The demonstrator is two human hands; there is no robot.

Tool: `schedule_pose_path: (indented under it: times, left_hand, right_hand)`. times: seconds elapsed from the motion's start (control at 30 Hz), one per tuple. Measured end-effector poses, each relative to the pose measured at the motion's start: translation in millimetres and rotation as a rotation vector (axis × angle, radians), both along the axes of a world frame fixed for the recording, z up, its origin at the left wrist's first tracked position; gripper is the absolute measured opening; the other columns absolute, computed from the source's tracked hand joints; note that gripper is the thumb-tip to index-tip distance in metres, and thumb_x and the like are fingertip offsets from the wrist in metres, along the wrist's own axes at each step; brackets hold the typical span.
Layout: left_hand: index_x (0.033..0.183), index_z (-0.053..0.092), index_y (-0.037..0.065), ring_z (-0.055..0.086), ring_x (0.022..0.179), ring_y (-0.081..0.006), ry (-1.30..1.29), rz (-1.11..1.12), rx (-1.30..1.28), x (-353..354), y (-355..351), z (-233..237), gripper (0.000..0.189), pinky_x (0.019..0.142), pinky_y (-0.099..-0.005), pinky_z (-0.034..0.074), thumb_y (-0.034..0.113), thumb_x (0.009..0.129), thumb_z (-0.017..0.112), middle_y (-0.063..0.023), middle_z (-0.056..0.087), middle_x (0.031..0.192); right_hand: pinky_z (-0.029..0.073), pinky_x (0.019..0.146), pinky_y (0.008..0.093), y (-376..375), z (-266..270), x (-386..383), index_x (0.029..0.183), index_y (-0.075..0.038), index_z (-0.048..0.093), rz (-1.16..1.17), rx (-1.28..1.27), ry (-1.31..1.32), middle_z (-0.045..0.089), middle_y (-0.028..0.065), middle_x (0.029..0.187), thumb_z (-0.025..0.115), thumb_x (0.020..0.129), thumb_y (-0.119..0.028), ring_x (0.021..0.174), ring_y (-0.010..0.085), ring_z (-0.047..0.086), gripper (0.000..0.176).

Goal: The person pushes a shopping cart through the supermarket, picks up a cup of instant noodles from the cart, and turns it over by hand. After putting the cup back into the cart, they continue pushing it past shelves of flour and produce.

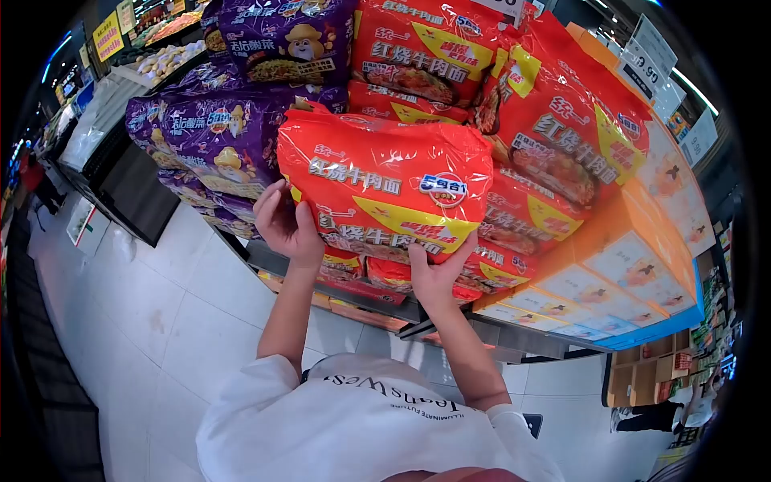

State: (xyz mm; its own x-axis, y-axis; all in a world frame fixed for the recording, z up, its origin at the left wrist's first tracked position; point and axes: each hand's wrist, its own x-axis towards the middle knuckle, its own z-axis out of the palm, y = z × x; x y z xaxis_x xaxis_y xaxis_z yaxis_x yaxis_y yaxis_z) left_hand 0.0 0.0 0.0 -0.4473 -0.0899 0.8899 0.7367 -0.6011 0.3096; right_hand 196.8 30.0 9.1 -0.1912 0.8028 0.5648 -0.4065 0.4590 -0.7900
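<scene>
Between my two hands is a red multipack of instant noodles (361, 189) with a yellow band across its front. My left hand (287, 226) grips its lower left side, thumb on the front and fingers curled at the edge. At the lower right edge, my right hand (440, 271) holds the same pack, with the thumb in front and the other fingers partly hidden. Behind it stand more red noodle packs (422, 52), and a larger one (566, 120) leans at the right. Purple noodle packs (217, 149) are stacked to the left of my hands.
Orange and white cartons (610, 265) are stacked at the right of the display. Price signs (646, 60) stand above them. A produce stand (161, 64) is at the far left. Pale floor tiles (169, 313) lie below. Another person (671, 410) is at the far right.
</scene>
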Motion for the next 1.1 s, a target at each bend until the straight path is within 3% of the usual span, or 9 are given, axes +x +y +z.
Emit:
schedule_pose_path:
  times: [0.07, 0.17, 0.3, 0.33, 0.4, 0.57, 0.73, 0.93, 1.1]
  left_hand:
    - [0.117, 0.05, -0.001, 0.051, 0.111, -0.0332, 0.036, 0.173, -0.05, 4, -13, 2, 0.035, 0.091, -0.0414, 0.043, 0.023, 0.092, 0.052, -0.0159, 0.05, 0.125]
    - [0.112, 0.054, -0.003, 0.051, 0.11, -0.0347, 0.265, 0.346, -0.152, 2, -5, 21, 0.033, 0.09, -0.0431, 0.042, 0.023, 0.092, 0.048, -0.0175, 0.054, 0.118]
    - [0.134, 0.034, -0.005, 0.023, 0.131, -0.0435, 0.242, 0.337, -0.416, 36, -10, 36, 0.071, 0.106, -0.0555, 0.011, 0.046, 0.085, 0.048, -0.0232, 0.034, 0.14]
    - [0.14, 0.023, -0.002, 0.013, 0.134, -0.0466, 0.241, 0.36, -0.432, 42, -7, 28, 0.077, 0.104, -0.0603, 0.001, 0.046, 0.085, 0.048, -0.0242, 0.022, 0.146]
    - [0.141, 0.023, 0.001, 0.011, 0.134, -0.0477, 0.287, 0.471, -0.346, 43, 5, 13, 0.076, 0.104, -0.0618, 0.001, 0.047, 0.086, 0.047, -0.0248, 0.021, 0.146]
    - [0.136, 0.036, 0.008, 0.01, 0.135, -0.0486, 0.33, 0.526, -0.2, 32, 29, 21, 0.061, 0.103, -0.0643, 0.003, 0.042, 0.087, 0.049, -0.0247, 0.025, 0.144]
    - [0.13, 0.046, 0.011, 0.03, 0.129, -0.041, 0.366, 0.449, -0.276, 18, 56, 33, 0.049, 0.105, -0.0539, 0.018, 0.034, 0.086, 0.051, -0.0175, 0.037, 0.139]
    - [0.137, 0.035, 0.007, 0.018, 0.132, -0.0438, 0.364, 0.466, -0.524, 22, 53, 36, 0.057, 0.104, -0.0542, 0.017, 0.031, 0.087, 0.05, -0.0195, 0.022, 0.146]
    - [0.139, 0.035, 0.011, 0.006, 0.134, -0.0486, 0.318, 0.419, -0.528, 34, 46, 6, 0.062, 0.102, -0.0654, 0.008, 0.036, 0.085, 0.053, -0.0198, 0.016, 0.148]
  right_hand:
    - [0.027, 0.105, 0.0393, -6, -1, -2, 0.138, -0.001, 0.016, -0.078, 0.043, -0.022, 0.028, 0.0168, 0.136, 0.067, 0.075, -0.008, 0.126, 0.022, 0.031, 0.081]
    - [0.021, 0.105, 0.0481, 29, 3, -3, 0.138, -0.003, 0.016, -0.614, 0.653, -0.294, 0.022, 0.0233, 0.14, 0.068, 0.077, -0.02, 0.129, 0.0348, 0.025, 0.082]
    - [0.009, 0.102, 0.0675, 44, 1, -14, 0.119, -0.012, 0.035, -0.876, 1.013, -0.251, 0.024, 0.0205, 0.141, 0.061, 0.083, -0.023, 0.134, 0.044, 0.015, 0.046]
    - [0.008, 0.102, 0.0687, 42, 0, -11, 0.114, -0.012, 0.039, -0.864, 1.031, -0.32, 0.027, 0.0188, 0.14, 0.06, 0.083, -0.023, 0.134, 0.0447, 0.017, 0.038]
    - [0.008, 0.102, 0.0704, 46, -6, -8, 0.108, -0.012, 0.05, -0.857, 1.067, -0.36, 0.034, 0.0159, 0.137, 0.057, 0.084, -0.025, 0.133, 0.0459, 0.019, 0.028]
    - [0.004, 0.103, 0.068, 54, 16, -15, 0.121, -0.013, 0.05, -0.841, 1.009, -0.446, 0.036, 0.0151, 0.14, 0.057, 0.084, -0.029, 0.134, 0.0445, 0.017, 0.041]
    - [-0.001, 0.105, 0.063, 70, 27, -31, 0.128, -0.017, 0.05, -0.948, 0.94, -0.615, 0.039, 0.0087, 0.141, 0.058, 0.084, -0.033, 0.136, 0.039, 0.019, 0.047]
    - [0.002, 0.104, 0.0636, 61, 35, -28, 0.131, -0.02, 0.048, -0.978, 0.871, -0.888, 0.035, 0.0032, 0.143, 0.057, 0.085, -0.036, 0.134, 0.0368, 0.024, 0.05]
    - [-0.003, 0.105, 0.0632, 53, 16, -18, 0.133, -0.016, 0.045, -0.929, 0.896, -0.976, 0.026, 0.0073, 0.148, 0.056, 0.085, -0.037, 0.138, 0.0386, 0.009, 0.053]
